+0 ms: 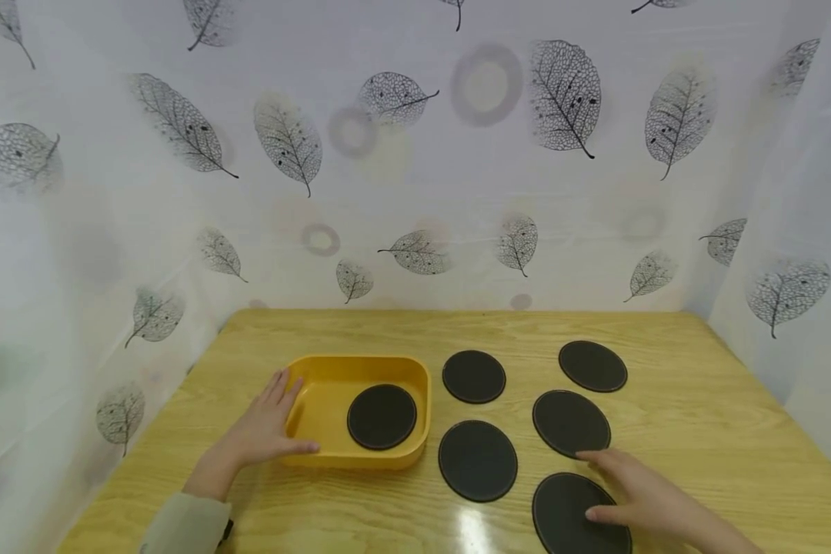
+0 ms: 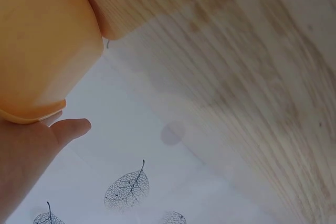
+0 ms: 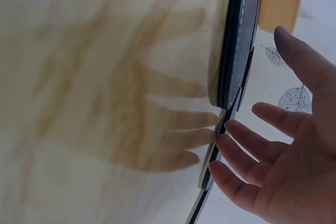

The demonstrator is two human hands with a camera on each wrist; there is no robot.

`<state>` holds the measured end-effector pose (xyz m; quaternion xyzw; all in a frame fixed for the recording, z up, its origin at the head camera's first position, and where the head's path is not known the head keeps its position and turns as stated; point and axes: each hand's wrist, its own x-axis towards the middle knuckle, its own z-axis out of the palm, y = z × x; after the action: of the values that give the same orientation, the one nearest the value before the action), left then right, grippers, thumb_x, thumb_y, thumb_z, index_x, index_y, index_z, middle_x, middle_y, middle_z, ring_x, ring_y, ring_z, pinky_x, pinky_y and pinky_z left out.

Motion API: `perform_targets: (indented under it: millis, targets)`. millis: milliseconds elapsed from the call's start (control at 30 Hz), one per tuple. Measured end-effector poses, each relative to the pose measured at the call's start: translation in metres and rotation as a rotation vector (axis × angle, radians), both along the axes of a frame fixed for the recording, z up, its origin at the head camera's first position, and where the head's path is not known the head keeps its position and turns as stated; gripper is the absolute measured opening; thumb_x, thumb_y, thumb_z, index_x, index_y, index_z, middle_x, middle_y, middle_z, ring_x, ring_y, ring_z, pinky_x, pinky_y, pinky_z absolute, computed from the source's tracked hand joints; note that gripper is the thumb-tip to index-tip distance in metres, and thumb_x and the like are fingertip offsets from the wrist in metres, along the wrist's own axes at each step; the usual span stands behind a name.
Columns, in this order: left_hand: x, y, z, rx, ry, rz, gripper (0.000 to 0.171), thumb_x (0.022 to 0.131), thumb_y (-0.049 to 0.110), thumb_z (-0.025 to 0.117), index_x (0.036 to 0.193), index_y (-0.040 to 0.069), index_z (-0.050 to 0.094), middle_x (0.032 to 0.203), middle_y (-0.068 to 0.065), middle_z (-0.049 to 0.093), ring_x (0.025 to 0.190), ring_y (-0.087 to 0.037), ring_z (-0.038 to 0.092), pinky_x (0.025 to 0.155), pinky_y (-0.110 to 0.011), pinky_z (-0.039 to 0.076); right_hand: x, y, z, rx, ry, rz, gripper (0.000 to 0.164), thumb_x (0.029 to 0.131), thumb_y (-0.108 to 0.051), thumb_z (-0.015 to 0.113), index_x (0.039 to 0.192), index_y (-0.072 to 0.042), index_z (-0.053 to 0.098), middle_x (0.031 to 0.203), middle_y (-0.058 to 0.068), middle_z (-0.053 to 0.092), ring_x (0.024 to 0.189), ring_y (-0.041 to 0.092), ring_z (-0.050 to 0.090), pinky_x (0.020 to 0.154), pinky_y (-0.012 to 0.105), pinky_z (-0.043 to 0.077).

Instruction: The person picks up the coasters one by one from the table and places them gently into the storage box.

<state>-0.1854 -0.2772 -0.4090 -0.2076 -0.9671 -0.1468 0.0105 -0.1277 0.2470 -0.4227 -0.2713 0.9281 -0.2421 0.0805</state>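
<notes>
Coasters: five on tabletop, one in yellow tray. Left hand spread against tray's left end; right hand over nearest coaster, grip wide, contact unclear. Probably gathering; next move likely needs fingertips under that coaster's edge.

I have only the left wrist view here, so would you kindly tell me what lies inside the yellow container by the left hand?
Observer: The head view shows one round black disc lying in the yellow container, toward its right end.
Operator: Thank you, that is helpful; where is the right hand, if you would not mind telling me?
Observer: In the head view, its thumb reaches over the nearest of the table's black discs, at the bottom of the picture, though I cannot tell whether it touches that disc.
</notes>
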Motion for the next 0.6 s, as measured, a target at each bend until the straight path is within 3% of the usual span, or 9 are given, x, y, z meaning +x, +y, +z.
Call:
perform_targets:
  millis: [167, 367, 600]
  targets:
    - [-0.0003, -0.0001, 0.0004, -0.007, -0.011, 0.002, 0.105, 0.068, 0.058, 0.064, 0.137, -0.008, 0.019, 0.139, -0.033, 0.005, 0.127, -0.045, 0.004, 0.097, -0.058, 0.015, 0.0007, -0.0031, -0.0005, 0.041, -0.034, -0.001, 0.078, 0.068, -0.054, 0.065, 0.123, -0.001, 0.048, 0.116, 0.016, 0.049, 0.101, 0.036, 0.048, 0.074, 0.046, 0.045]
    - [0.0008, 0.0011, 0.0019, -0.01, -0.026, 0.005, 0.105, 0.068, 0.057, 0.064, 0.137, -0.009, 0.019, 0.14, -0.032, 0.005, 0.128, -0.044, 0.003, 0.098, -0.057, 0.014, -0.0015, -0.0053, -0.0023, 0.048, -0.053, 0.043, 0.083, 0.064, -0.056, 0.068, 0.126, -0.004, 0.047, 0.113, 0.009, 0.048, 0.095, 0.029, 0.049, 0.068, 0.032, 0.046]
    - [0.0007, 0.0019, 0.0031, -0.01, -0.035, 0.012, 0.105, 0.068, 0.057, 0.064, 0.137, -0.008, 0.018, 0.14, -0.031, 0.004, 0.128, -0.043, 0.002, 0.098, -0.057, 0.013, -0.0024, -0.0059, -0.0056, 0.041, 0.0, 0.088, 0.085, 0.06, -0.057, 0.069, 0.125, -0.007, 0.048, 0.104, -0.001, 0.047, 0.086, 0.015, 0.047, 0.065, 0.028, 0.044]
